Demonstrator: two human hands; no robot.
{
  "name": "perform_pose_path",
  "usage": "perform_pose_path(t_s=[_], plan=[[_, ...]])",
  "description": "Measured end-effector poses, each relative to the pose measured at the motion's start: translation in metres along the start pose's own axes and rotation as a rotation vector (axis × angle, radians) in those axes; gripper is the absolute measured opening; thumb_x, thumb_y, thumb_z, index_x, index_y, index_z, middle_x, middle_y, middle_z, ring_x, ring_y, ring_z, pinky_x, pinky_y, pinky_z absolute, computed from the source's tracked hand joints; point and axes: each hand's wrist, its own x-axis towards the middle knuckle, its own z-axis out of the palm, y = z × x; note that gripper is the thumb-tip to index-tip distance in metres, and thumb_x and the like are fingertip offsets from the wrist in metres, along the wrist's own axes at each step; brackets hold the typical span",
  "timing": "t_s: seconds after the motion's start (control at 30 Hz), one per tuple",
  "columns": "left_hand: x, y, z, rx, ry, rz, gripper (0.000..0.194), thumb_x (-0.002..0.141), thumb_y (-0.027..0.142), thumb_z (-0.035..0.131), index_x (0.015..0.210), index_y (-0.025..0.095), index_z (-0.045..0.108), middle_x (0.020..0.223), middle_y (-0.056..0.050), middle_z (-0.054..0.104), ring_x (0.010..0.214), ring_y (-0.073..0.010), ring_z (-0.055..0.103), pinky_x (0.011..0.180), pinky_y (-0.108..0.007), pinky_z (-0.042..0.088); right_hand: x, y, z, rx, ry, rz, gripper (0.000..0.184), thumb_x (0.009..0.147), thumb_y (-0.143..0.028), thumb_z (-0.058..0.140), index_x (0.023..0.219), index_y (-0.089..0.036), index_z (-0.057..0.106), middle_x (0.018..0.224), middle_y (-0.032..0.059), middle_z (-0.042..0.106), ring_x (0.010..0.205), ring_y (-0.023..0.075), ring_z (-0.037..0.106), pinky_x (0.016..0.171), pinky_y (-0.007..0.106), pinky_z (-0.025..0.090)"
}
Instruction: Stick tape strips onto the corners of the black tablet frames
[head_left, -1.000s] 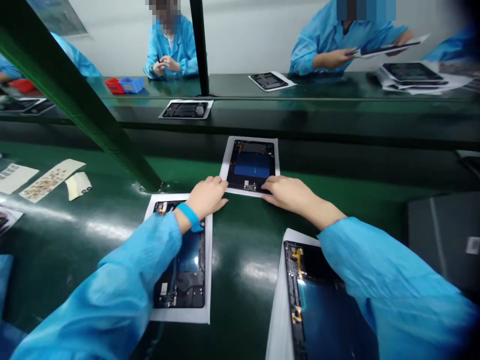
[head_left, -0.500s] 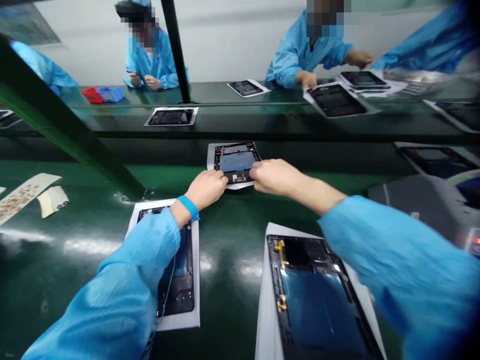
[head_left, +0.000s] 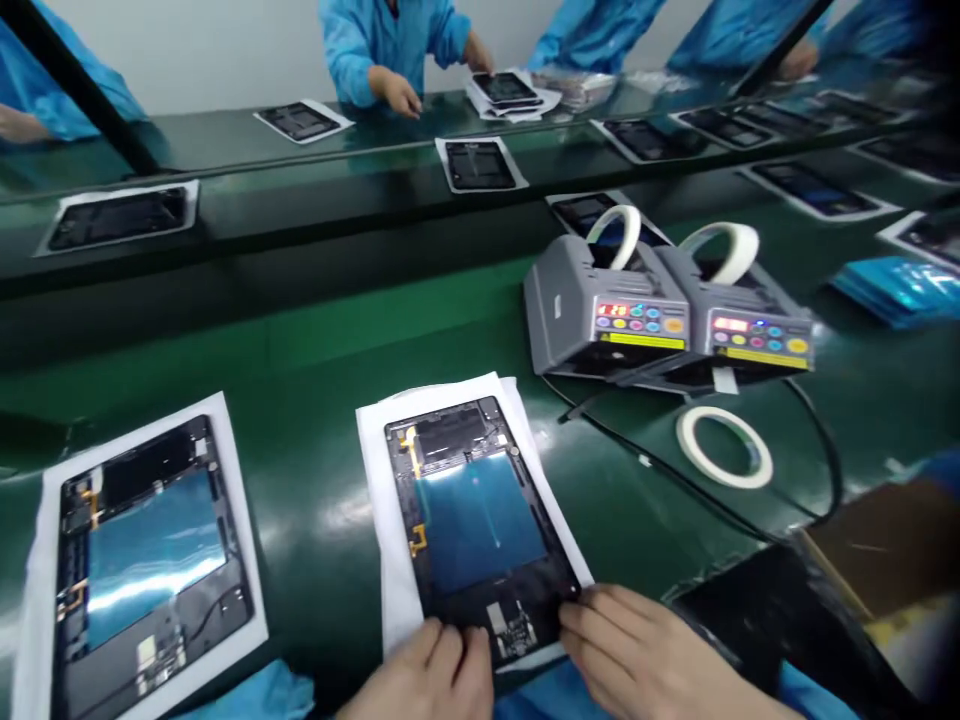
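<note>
An opened tablet lies on white paper right in front of me, its blue-filmed battery and orange ribbon cables bared. My left hand, fingers closed, grips its near edge to the left. At the near right corner, my right hand has its fingers bent and closed on the same edge. Both thumbs are largely hidden. More white paper shows under the first sheet. To the left, a second opened tablet rests on paper, apart from both hands.
Two grey tape dispensers stand at the right behind a loose tape roll and black cables. Several tablets on paper, such as one, line the raised ledge. Blue-sleeved co-workers are across it.
The view has swung right. My hands have come back from a tablet near the far ledge to one close to me; whether it is the same tablet I cannot tell.
</note>
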Motion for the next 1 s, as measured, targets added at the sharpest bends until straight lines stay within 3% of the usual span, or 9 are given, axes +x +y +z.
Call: perform_pose_path(t_s=[0.07, 0.1, 0.17, 0.27, 0.33, 0.5, 0.8, 1.0], plan=[[0.007, -0.005, -0.003, -0.071, -0.074, -0.05, 0.014, 0.089, 0.023, 0.055, 0.094, 0.013, 0.063, 0.087, -0.003, 0.067, 0.067, -0.0152, 0.056, 0.062, -0.03, 0.043, 0.0, 0.034, -0.005, -0.01, 0.137, 0.03, 0.019, 0.09, -0.013, 0.045, 0.086, -0.018, 0.064, 0.086, 0.0028, 0.068, 0.077, 0.0138, 0.062, 0.077, 0.029, 0.052], [0.011, -0.009, -0.008, -0.099, -0.11, -0.074, 0.015, 0.089, 0.024, 0.056, 0.097, 0.013, 0.062, 0.085, -0.002, 0.066, 0.066, -0.015, 0.056, 0.061, -0.029, 0.043, 0.001, 0.056, -0.008, -0.094, 0.21, 0.053, 0.012, 0.088, -0.013, 0.052, 0.091, -0.017, 0.063, 0.089, 0.0039, 0.069, 0.083, 0.0151, 0.062, 0.081, 0.03, 0.051], [0.02, -0.014, -0.018, -0.139, -0.178, -0.115, 0.015, 0.088, 0.025, 0.057, 0.099, 0.015, 0.061, 0.08, -0.001, 0.063, 0.066, -0.0153, 0.055, 0.06, -0.029, 0.043, 0.005, 0.105, -0.012, -0.38, 0.335, 0.151, 0.015, 0.083, -0.016, 0.063, 0.098, -0.015, 0.063, 0.093, 0.0073, 0.069, 0.085, 0.0176, 0.063, 0.077, 0.029, 0.05], [0.03, -0.016, -0.027, -0.183, -0.238, -0.168, 0.007, 0.088, 0.021, 0.054, 0.09, 0.018, 0.06, 0.074, 0.001, 0.06, 0.064, -0.0151, 0.054, 0.058, -0.028, 0.041, 0.013, 0.164, -0.01, -0.531, 0.377, 0.242, 0.024, 0.086, -0.02, 0.06, 0.109, -0.013, 0.061, 0.101, 0.01, 0.068, 0.087, 0.0193, 0.063, 0.076, 0.03, 0.05], [0.034, -0.016, -0.027, -0.205, -0.237, -0.193, 0.007, 0.088, 0.018, 0.052, 0.084, 0.018, 0.058, 0.073, 0.001, 0.059, 0.062, -0.0151, 0.053, 0.057, -0.028, 0.041, 0.016, 0.185, -0.005, -0.541, 0.355, 0.308, 0.024, 0.089, -0.022, 0.055, 0.11, -0.014, 0.061, 0.103, 0.0098, 0.068, 0.087, 0.0192, 0.063, 0.076, 0.03, 0.049], [0.038, -0.017, -0.02, -0.242, -0.258, -0.215, 0.01, 0.084, 0.014, 0.054, 0.076, 0.019, 0.054, 0.071, 0.001, 0.057, 0.062, -0.0163, 0.053, 0.056, -0.029, 0.039, 0.021, 0.193, -0.002, -0.538, 0.248, 0.454, 0.024, 0.091, -0.026, 0.049, 0.11, -0.019, 0.063, 0.101, 0.0081, 0.069, 0.086, 0.0189, 0.063, 0.074, 0.031, 0.046], [0.036, -0.021, -0.009, -0.213, -0.178, -0.183, 0.018, 0.082, 0.018, 0.059, 0.069, 0.02, 0.048, 0.066, 0.003, 0.054, 0.058, -0.0162, 0.049, 0.055, -0.03, 0.036, 0.03, 0.192, -0.003, -0.569, 0.247, 0.462, 0.018, 0.091, -0.026, 0.048, 0.093, -0.022, 0.065, 0.086, 0.0043, 0.069, 0.076, 0.0158, 0.06, 0.065, 0.029, 0.039], [0.033, -0.023, -0.002, -0.245, -0.133, -0.177, 0.021, 0.085, 0.018, 0.056, 0.067, 0.02, 0.046, 0.064, 0.003, 0.052, 0.057, -0.0157, 0.047, 0.055, -0.03, 0.033, 0.036, 0.186, -0.004, -0.729, 0.252, 0.434, 0.016, 0.089, -0.024, 0.05, 0.08, -0.02, 0.063, 0.074, 0.0032, 0.065, 0.066, 0.0155, 0.056, 0.06, 0.029, 0.038]])
